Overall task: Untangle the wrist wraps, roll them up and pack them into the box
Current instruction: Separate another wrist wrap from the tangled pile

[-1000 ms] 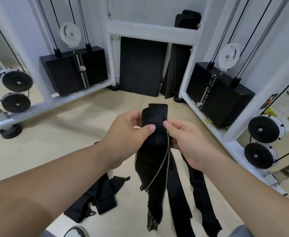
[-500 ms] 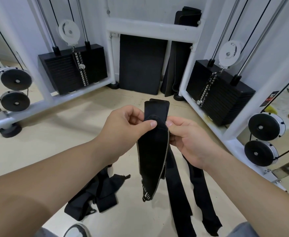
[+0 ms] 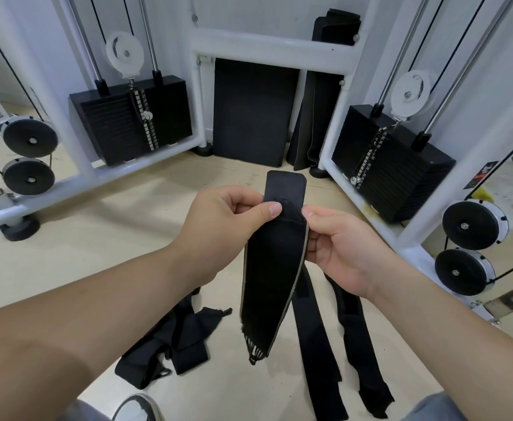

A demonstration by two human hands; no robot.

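Wrap (image 3: 271,278), black, grey-edged, pinched by my left hand (image 3: 218,226) and right hand (image 3: 340,247); below it I count two strips (image 3: 314,344), one heap (image 3: 173,338).

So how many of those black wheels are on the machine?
4. At the left, the upper left wheel sits above the lower left wheel; at the right, the upper right wheel sits above the lower right wheel. Others may lie out of view.

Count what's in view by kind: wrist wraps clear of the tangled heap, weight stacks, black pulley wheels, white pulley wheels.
Wrist wraps clear of the heap: 3, one held wrap, two floor wraps
Weight stacks: 2
Black pulley wheels: 4
White pulley wheels: 2
Total: 11
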